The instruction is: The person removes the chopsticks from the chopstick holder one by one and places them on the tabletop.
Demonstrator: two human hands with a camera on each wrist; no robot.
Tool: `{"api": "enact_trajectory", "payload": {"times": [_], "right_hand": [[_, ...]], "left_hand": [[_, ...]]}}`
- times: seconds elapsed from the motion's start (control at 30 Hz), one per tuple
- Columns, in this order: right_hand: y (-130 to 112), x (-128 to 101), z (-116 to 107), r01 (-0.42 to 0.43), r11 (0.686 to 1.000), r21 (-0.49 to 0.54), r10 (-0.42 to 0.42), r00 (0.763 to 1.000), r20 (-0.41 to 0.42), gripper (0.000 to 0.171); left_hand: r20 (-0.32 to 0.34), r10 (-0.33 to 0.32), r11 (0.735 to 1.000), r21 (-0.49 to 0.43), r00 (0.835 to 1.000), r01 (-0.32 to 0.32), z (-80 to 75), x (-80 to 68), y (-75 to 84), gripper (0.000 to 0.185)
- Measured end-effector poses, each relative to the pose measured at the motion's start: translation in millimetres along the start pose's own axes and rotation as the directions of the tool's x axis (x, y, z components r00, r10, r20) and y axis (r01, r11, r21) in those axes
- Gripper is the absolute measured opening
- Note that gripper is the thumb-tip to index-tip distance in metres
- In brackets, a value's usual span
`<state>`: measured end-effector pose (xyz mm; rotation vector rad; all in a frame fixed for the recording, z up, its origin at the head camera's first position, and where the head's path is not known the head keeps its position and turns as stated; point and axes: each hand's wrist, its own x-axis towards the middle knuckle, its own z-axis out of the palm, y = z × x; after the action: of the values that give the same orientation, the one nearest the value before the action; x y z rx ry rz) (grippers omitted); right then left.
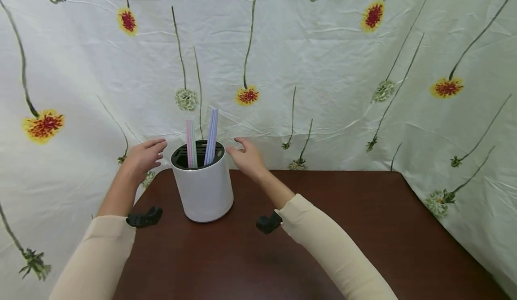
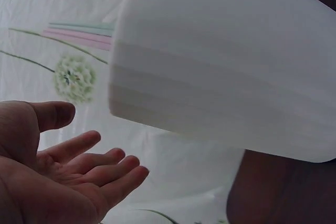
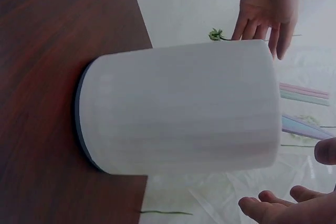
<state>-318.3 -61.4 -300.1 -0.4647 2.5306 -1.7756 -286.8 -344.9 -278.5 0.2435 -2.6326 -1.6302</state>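
Observation:
A white round holder [image 1: 203,193] with a black slotted top [image 1: 200,145] stands upright near the table's back left. Two bundles of slim pastel sticks rise from its slots: pink and green sticks [image 1: 191,143] on the left, blue and lilac sticks [image 1: 212,136] on the right. My left hand [image 1: 144,157] is raised left of the rim, palm turned inward, fingers loosely spread and holding nothing. On the other side my right hand [image 1: 247,158] hovers by the rim, also with nothing in it. In the left wrist view a gap separates the left fingers [image 2: 113,184] from the white wall.
A dark brown wooden table [image 1: 323,228] extends to the right and front of the holder. A white flower-printed cloth [image 1: 323,57] hangs behind and at both sides of the table. Black wrist bands [image 1: 144,218] sit on both forearms over cream sleeves [image 1: 335,246].

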Motion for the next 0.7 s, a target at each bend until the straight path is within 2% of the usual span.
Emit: {"api": "enact_trajectory", "payload": {"times": [0.07, 0.17, 0.27, 0.5, 0.7], "right_hand": [[4, 0, 8, -0.020, 1.000, 0.001, 0.020, 1.000, -0.004, 0.055], [11, -1, 20, -0.049, 0.999, -0.004, 0.049, 0.999, 0.006, 0.055], [16, -1, 29, -0.063, 0.998, -0.013, 0.063, 0.998, 0.003, 0.057], [17, -4, 33, -0.077, 0.997, 0.004, 0.077, 0.996, -0.038, 0.057], [19, -9, 20, -0.123, 0.992, 0.005, 0.123, 0.992, -0.024, 0.058]], "left_hand": [[0.077, -0.016, 0.999, -0.038, 0.997, 0.019, 0.1, 6.4, -8.8, 0.070], [0.199, -0.034, 0.996, -0.073, 0.979, 0.049, 1.0, 14.5, -17.9, 0.071], [0.273, -0.036, 0.994, -0.093, 0.961, 0.063, 2.8, 19.5, -24.1, 0.069], [0.274, -0.029, 0.993, -0.101, 0.961, 0.059, 9.3, 21.1, -28.2, 0.070], [0.292, -0.021, 0.987, -0.145, 0.956, 0.066, 18.8, 17.2, -24.7, 0.070]]}}
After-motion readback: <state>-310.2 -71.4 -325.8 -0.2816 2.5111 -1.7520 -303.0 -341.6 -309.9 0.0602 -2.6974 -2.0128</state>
